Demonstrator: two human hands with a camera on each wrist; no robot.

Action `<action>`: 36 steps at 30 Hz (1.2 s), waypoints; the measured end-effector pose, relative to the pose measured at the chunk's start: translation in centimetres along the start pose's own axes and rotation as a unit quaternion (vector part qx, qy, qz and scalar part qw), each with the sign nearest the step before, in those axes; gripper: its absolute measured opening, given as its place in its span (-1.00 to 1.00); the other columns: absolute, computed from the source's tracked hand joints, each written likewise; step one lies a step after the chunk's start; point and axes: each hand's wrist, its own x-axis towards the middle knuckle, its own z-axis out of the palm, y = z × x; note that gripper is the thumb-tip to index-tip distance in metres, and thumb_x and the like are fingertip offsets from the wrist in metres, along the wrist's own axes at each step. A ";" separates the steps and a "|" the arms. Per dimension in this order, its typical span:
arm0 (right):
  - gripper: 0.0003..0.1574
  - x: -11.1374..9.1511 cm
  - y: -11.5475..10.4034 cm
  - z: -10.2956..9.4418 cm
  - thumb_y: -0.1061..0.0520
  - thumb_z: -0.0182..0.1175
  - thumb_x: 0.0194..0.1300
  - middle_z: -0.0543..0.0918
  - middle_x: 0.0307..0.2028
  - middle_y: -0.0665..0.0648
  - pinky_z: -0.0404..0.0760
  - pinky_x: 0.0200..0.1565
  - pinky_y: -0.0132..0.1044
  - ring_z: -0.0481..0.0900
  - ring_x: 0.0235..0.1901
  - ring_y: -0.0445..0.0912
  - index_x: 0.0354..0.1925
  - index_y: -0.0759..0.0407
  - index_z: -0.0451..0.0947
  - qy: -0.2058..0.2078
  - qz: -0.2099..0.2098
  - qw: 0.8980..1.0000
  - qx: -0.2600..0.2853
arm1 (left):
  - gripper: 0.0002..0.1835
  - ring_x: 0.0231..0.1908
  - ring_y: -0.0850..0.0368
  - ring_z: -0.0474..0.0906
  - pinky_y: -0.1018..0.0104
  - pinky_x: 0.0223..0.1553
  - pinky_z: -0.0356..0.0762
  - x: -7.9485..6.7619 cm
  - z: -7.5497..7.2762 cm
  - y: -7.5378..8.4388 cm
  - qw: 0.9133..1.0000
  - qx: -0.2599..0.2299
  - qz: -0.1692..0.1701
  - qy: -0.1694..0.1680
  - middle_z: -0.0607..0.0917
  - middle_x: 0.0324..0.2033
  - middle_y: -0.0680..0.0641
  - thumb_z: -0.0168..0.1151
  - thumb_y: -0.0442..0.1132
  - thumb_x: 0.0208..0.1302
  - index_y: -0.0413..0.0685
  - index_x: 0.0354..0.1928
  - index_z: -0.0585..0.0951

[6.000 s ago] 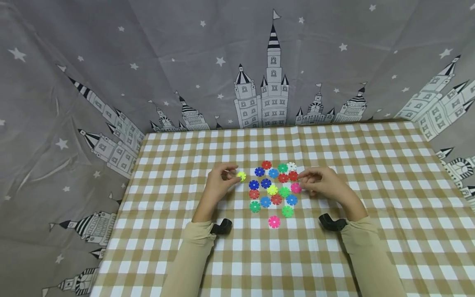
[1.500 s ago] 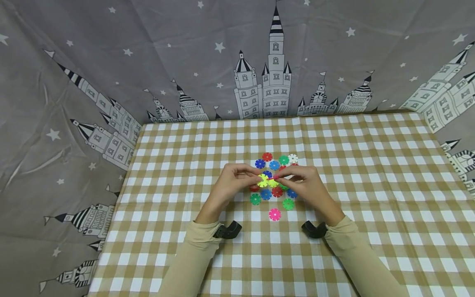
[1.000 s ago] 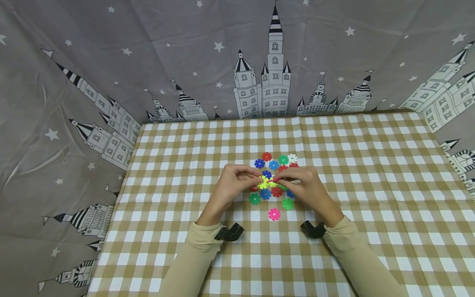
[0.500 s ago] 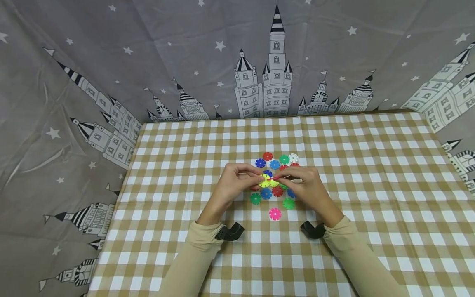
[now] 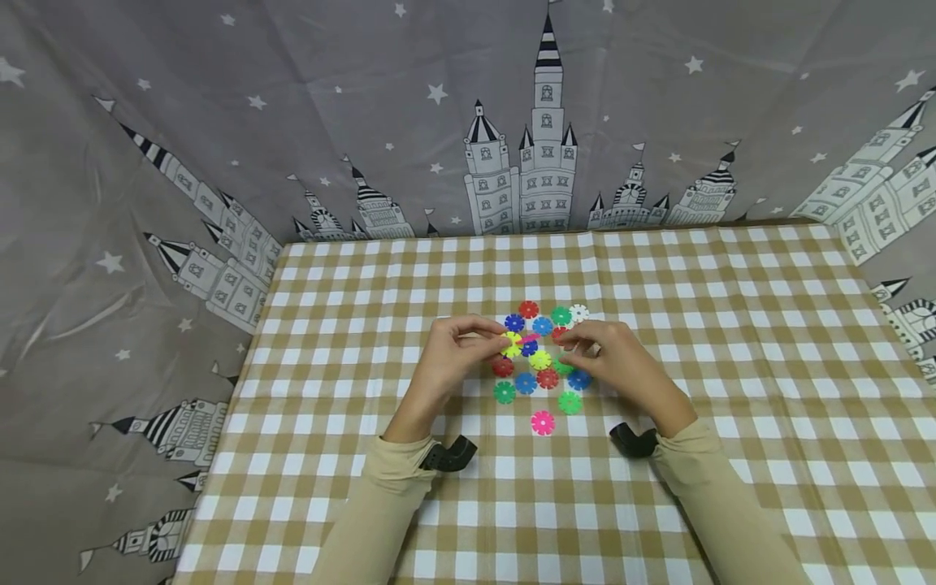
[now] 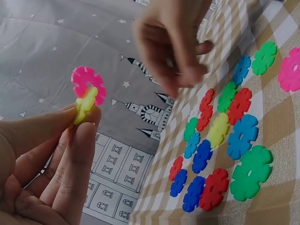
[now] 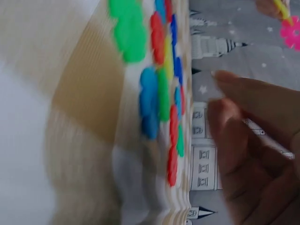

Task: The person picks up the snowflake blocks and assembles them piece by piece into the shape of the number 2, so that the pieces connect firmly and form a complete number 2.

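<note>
My left hand (image 5: 457, 349) pinches a yellow notched building disc (image 6: 86, 104) between thumb and fingers. A pink disc (image 6: 83, 77) is slotted into it, standing crosswise to the yellow one. Both are held up over the scattered discs. My right hand (image 5: 621, 357) is apart from this pair, over the right side of the discs, its thumb and fingertips separated with nothing between them in the right wrist view. Below the hands lie a loose yellow disc (image 5: 540, 360), a dark blue disc (image 5: 515, 323) and a green disc (image 5: 504, 392).
More discs lie flat on the checked tablecloth (image 5: 351, 325), among them a white disc (image 5: 579, 313) at the back and a pink disc (image 5: 543, 422) nearest me. A grey curtain (image 5: 329, 97) with printed castles hangs behind the table.
Both hands came together and the pink disc was joined to the yellow one. Since half a second ago the right hand has let go and drawn right; the left keeps both discs.
</note>
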 end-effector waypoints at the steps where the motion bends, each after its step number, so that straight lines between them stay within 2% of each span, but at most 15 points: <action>1: -0.68 0.0 0.3 0.0 0.16 0.52 0.21 0.79 -0.28 0.03 0.69 -0.20 -0.22 0.65 -0.32 -0.16 -0.06 0.20 0.76 -0.020 0.014 1.000 -0.011 | -0.78 -0.23 -0.12 0.82 0.09 -0.08 0.78 0.0 0.0 0.0 1.000 0.000 0.000 0.002 0.84 -0.26 -0.15 0.50 -0.27 0.25 -0.21 -0.10 0.77; 3: -0.65 0.1 0.8 0.0 0.13 0.55 0.17 0.74 -0.35 0.02 0.64 -0.22 -0.27 0.59 -0.35 -0.18 -0.09 0.21 0.76 -0.051 0.034 0.998 -0.025 | -0.79 -0.20 -0.21 0.80 0.11 -0.10 0.79 -0.1 0.1 0.1 1.000 -0.002 -0.001 0.005 0.84 -0.25 -0.15 0.49 -0.27 0.26 -0.20 -0.10 0.78; 6: -0.62 0.2 1.3 0.3 0.11 0.59 0.10 0.68 -0.40 0.01 0.58 -0.29 -0.35 0.54 -0.40 -0.19 -0.14 0.24 0.75 -0.072 0.045 0.996 -0.032 | -0.80 -0.20 -0.25 0.80 0.10 -0.11 0.79 -0.1 0.1 0.2 1.000 -0.006 -0.003 0.010 0.84 -0.24 -0.18 0.48 -0.28 0.27 -0.21 -0.11 0.78; 13: -0.62 0.3 1.7 0.7 0.10 0.63 0.05 0.68 -0.41 0.02 0.56 -0.32 -0.37 0.52 -0.42 -0.20 -0.20 0.23 0.73 -0.069 0.047 0.996 -0.029 | -0.80 -0.29 -0.02 0.82 0.09 -0.13 0.80 0.0 0.1 0.2 1.000 -0.007 0.004 0.015 0.81 -0.22 -0.20 0.47 -0.29 0.28 -0.24 -0.11 0.77; 20: -0.62 0.2 1.8 0.6 0.11 0.62 0.06 0.66 -0.42 0.04 0.53 -0.36 -0.39 0.50 -0.45 -0.20 -0.23 0.21 0.67 -0.074 0.056 0.996 -0.015 | -0.82 -0.20 -0.28 0.79 0.18 -0.16 0.80 0.0 0.1 0.2 1.000 -0.003 0.003 0.014 0.83 -0.24 -0.18 0.46 -0.29 0.28 -0.21 -0.12 0.78; 23: -0.64 0.3 1.9 0.6 0.14 0.60 0.10 0.66 -0.42 0.03 0.54 -0.34 -0.38 0.52 -0.43 -0.18 -0.22 0.19 0.64 -0.077 0.066 0.995 -0.002 | -0.82 -0.20 -0.26 0.80 0.19 -0.15 0.79 0.0 0.1 0.1 1.000 -0.002 0.002 0.013 0.83 -0.22 -0.20 0.47 -0.30 0.28 -0.22 -0.12 0.78; 31: -0.83 0.2 2.0 0.4 0.16 0.42 0.32 0.73 -0.29 0.05 0.68 -0.13 -0.25 0.64 -0.29 -0.12 -0.14 0.14 0.65 -0.082 0.102 0.990 0.051 | -0.82 -0.31 0.13 0.80 0.21 -0.15 0.79 0.0 0.0 0.1 1.000 0.001 0.000 0.012 0.81 -0.20 -0.22 0.44 -0.31 0.30 -0.25 -0.11 0.77; 36: -0.84 0.0 1.9 -0.2 0.08 0.38 0.37 0.77 -0.26 0.11 0.69 -0.25 -0.27 0.66 -0.33 -0.08 -0.12 0.11 0.72 -0.065 0.133 0.981 0.123 | -0.81 -0.29 0.07 0.81 0.19 -0.14 0.80 0.1 0.1 0.1 1.000 0.000 -0.004 0.013 0.83 -0.20 -0.20 0.46 -0.30 0.28 -0.24 -0.11 0.77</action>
